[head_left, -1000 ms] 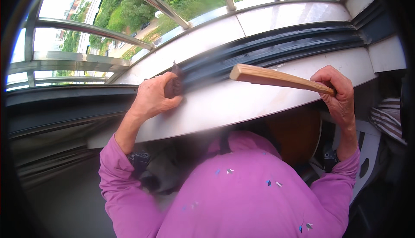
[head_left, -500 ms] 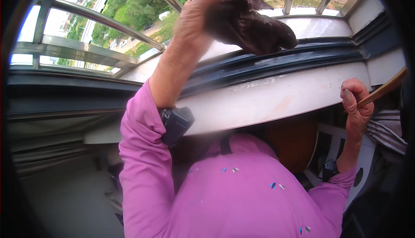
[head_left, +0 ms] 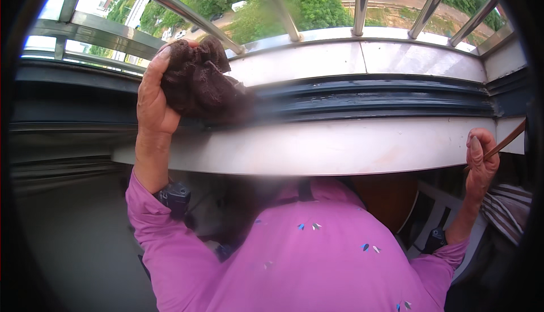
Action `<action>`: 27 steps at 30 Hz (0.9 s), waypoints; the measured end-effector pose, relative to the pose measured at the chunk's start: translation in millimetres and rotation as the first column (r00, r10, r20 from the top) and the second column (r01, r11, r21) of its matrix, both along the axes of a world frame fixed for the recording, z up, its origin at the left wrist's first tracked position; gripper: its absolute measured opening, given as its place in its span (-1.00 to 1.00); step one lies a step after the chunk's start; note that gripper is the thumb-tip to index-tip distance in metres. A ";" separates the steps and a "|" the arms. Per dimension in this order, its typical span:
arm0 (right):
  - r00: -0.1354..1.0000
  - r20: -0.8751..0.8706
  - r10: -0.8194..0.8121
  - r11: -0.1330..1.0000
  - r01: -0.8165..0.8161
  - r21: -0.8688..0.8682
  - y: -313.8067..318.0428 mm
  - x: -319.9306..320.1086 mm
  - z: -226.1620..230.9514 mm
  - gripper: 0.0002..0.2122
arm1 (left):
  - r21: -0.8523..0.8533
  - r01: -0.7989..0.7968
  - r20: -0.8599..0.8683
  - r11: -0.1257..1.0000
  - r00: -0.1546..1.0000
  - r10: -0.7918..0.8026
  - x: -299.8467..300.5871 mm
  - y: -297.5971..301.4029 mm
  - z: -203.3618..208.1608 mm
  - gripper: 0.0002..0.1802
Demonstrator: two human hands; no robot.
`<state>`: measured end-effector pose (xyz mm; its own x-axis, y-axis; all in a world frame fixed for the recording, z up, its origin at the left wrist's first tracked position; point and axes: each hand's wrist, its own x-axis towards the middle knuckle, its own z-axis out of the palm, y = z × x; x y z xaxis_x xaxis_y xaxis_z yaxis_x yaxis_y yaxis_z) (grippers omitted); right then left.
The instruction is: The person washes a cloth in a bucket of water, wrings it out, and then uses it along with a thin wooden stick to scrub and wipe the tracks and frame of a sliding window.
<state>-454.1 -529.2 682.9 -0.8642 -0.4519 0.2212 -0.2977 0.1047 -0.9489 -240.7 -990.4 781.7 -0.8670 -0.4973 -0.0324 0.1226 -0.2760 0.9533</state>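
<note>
A crumpled dark brown cloth [head_left: 198, 80] is bunched in my left hand [head_left: 156, 94], with the thumb side showing and the other fingers mostly behind the cloth. Hand and cloth are at the left part of the dark window track [head_left: 362, 98], near the metal railing; whether the cloth presses on the track I cannot tell. At the far right, my right hand [head_left: 481, 156] is closed around a thin wooden stick [head_left: 507, 141], which slants up to the right. That hand is just in front of the white sill [head_left: 340, 145].
Beyond the track runs a pale tiled outer ledge [head_left: 317, 60] with upright metal bars [head_left: 361, 6] on it. Trees, a road and a parked car lie far below outside. A striped cloth [head_left: 507, 210] and a white chair-like frame [head_left: 439, 204] are under the sill at right.
My left hand has moved the brown cloth left and closer to me, from above the outer ledge down to the track's left part. My right hand still holds the stick, slightly lower.
</note>
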 end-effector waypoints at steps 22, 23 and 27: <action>0.983 0.116 -0.144 0.979 0.159 -0.131 11.8 41.9 5.9 -0.93 | -0.739 0.411 0.418 0.533 0.901 -0.114 -110.5 140.9 -97.5 -0.67; 0.977 0.125 -0.175 0.972 0.191 -0.135 16.7 45.6 7.9 -0.93 | -0.659 0.437 0.394 0.612 0.894 -0.214 -129.0 154.4 -94.8 -0.70; 0.943 0.206 -0.262 0.928 0.305 -0.214 38.7 57.1 13.1 -0.94 | 0.159 0.476 0.043 0.865 0.872 -0.488 -213.8 199.7 -73.7 -0.76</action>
